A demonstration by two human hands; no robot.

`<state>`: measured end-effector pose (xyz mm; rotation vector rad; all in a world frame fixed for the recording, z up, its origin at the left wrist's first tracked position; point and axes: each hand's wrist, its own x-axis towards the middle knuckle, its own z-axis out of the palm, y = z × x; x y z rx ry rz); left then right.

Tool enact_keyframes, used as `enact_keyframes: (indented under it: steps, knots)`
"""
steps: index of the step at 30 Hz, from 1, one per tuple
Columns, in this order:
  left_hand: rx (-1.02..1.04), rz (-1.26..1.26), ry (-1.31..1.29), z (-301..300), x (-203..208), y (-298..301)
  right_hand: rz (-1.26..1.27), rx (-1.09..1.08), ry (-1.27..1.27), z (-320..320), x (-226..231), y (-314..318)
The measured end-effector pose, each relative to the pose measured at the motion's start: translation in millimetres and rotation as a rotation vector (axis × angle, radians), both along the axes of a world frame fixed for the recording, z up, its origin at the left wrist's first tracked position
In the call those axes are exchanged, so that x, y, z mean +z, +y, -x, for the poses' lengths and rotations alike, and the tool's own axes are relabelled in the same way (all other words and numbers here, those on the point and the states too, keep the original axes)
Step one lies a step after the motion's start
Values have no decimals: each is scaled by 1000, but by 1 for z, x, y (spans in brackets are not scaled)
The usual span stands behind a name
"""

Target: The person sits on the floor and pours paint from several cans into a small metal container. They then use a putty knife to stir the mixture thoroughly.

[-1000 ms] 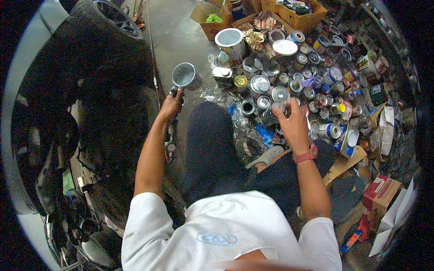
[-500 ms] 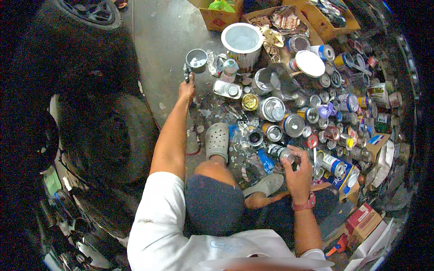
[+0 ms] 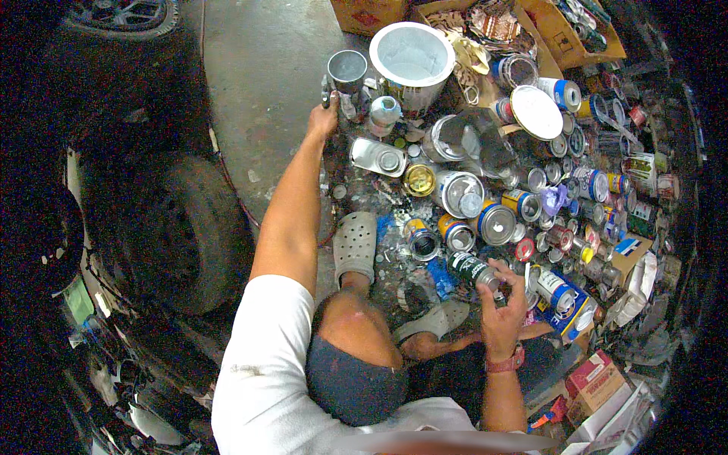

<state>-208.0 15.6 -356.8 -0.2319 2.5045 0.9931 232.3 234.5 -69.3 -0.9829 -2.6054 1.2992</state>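
At the far end of my outstretched left arm, my left hand is closed around the dark handle of a spray gun. The gun's open round metal cup faces up beside a big white-rimmed bucket. Close to my right foot, my right hand has its fingers round the metal-coloured end of a dark labelled bottle, which lies tilted in the grip. An open can with dark contents and an orange-banded can stand just beyond that bottle.
Paint cans crowd the floor to my right. A rectangular tin and a clear plastic bottle stand ahead. Cardboard boxes sit at the back. A car wheel and a hose lie to the left.
My left hand has moved the spray gun a little farther away and to the right, nearer the bucket. The bottle in my right hand has shifted slightly, and my view has shifted too.
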Motion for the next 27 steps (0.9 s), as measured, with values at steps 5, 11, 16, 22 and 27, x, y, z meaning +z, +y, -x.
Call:
enact_keyframes:
  steps: [5,11,16,22,27]
  knots:
    - [-64,10,-34,2,-11,4,5,7,32,3,-3,3]
    - [-58,-29,-23,-1,-7,6,12,2,49,1,-6,4]
    - [4,-51,-21,-3,-8,6,39,-28,52,2,-1,3]
    - [-88,-111,-103,-6,4,-28,29,-4,81,1,13,3]
    - [66,-273,43,-76,128,-50,40,-33,105,-7,36,6]
